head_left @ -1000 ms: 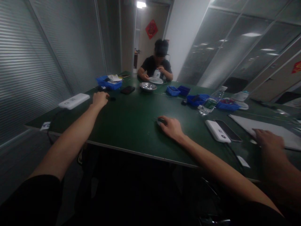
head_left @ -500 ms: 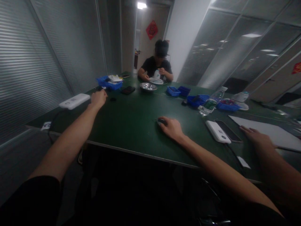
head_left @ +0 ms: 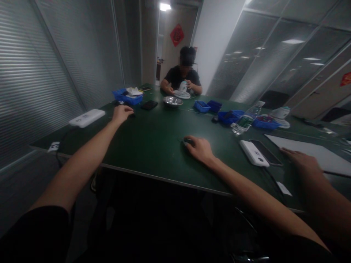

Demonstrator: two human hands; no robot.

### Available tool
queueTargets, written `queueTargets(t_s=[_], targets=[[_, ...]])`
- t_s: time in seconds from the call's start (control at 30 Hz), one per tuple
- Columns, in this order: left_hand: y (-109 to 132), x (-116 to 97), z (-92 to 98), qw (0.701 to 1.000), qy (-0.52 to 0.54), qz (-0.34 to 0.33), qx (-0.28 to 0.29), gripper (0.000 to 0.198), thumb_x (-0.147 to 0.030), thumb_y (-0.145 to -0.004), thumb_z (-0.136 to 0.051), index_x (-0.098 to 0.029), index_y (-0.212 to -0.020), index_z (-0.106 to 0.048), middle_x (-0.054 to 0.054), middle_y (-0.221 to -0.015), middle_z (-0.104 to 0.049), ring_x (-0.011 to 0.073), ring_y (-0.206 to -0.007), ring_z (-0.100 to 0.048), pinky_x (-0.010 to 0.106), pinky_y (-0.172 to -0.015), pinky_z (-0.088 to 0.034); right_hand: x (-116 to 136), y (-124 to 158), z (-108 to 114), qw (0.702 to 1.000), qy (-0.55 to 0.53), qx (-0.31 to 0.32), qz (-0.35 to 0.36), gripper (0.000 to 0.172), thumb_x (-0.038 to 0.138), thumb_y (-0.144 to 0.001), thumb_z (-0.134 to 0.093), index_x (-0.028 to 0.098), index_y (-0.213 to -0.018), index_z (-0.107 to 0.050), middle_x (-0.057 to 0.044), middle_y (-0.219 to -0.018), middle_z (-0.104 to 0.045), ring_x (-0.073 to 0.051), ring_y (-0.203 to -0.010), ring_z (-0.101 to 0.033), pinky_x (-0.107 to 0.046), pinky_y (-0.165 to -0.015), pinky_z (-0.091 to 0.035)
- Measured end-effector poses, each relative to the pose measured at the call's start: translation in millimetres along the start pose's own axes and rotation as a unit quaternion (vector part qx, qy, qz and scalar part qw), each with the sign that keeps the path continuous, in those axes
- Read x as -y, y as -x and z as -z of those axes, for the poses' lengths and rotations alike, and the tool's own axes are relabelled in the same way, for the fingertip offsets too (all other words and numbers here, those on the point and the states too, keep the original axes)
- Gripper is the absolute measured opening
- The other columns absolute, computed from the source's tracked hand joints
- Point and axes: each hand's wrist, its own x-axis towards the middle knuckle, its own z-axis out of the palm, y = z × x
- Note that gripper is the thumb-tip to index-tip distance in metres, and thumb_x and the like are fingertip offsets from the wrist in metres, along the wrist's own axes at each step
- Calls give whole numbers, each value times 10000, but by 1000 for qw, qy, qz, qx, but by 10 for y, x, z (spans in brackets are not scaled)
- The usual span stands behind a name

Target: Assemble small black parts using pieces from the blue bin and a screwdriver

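Note:
My left hand (head_left: pixel 122 113) reaches over the far left part of the green table (head_left: pixel 153 146). Its fingers stretch out and bend down beside a small flat black disc (head_left: pixel 132 115), partly covered by the fingertips. Nothing shows in its grip. My right hand (head_left: pixel 201 149) rests on the table near the middle, its fingers curled around a small dark rounded object (head_left: pixel 188 141). The kind of object is too dim to make out, and much of it is hidden by the fingers.
A white power bank (head_left: pixel 87 118) lies left, another (head_left: pixel 254 153) right beside a phone (head_left: pixel 265 152). Blue trays (head_left: pixel 127 98), a metal bowl (head_left: pixel 172 102) and a water bottle (head_left: pixel 244 122) stand farther back. Another person's hand (head_left: pixel 303 162) touches a laptop (head_left: pixel 315 151); a co-worker (head_left: pixel 182 76) sits opposite.
My left hand has moved right, from beside the blue tray to the black disc. My right hand has stayed in place around the dark object.

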Motion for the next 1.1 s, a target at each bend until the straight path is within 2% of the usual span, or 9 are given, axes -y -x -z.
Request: queueTargets(t_s=[0.2,0.33,0.5,0.8,1.1], targets=[[14,15,-98,999,5,18,35,115,-229,-825,-823,-221,-939,-841,79,-1069,-805,291,-1064,-724,393,-1036,-529,-25,-13,-31,1000,13,-5,1,422,329,-1003,-571,254,-1399,-695,-75,-1126,-806,-239,-897,-731,-321,-768,-503],[2,58,-125,999,10,32,25,149,-241,-807,-847,-215,-954,-846,87,-1071,-804,285,-1056,-725,390,-1028,-532,-17,-6,-22,1000,8,-3,2,427,333,-1002,-569,249,-1402,-691,-72,-1117,-806,-233,-880,-729,-315,-765,-501],[6,73,-104,998,32,41,24,163,-258,-791,-868,-215,-947,-852,80,-1048,-814,267,-1034,-744,373,-1034,-533,27,15,17,1000,5,-1,2,429,334,-1010,-554,236,-1406,-688,-78,-1108,-808,-231,-862,-730,-313,-756,-498],[29,28,-37,997,28,57,45,168,-267,-799,-856,-234,-963,-859,70,-1123,-813,285,-1142,-727,384,-1095,-515,21,4,2,1000,11,4,-5,424,336,-1006,-561,251,-1400,-693,-74,-1109,-807,-235,-870,-727,-315,-758,-494],[8,32,-57,995,29,69,64,230,-319,-778,-874,-219,-983,-845,95,-1097,-808,303,-1101,-726,412,-1032,-544,15,12,7,1000,1,4,2,431,347,-1016,-549,242,-1411,-685,-76,-1111,-807,-232,-870,-731,-316,-754,-506]])
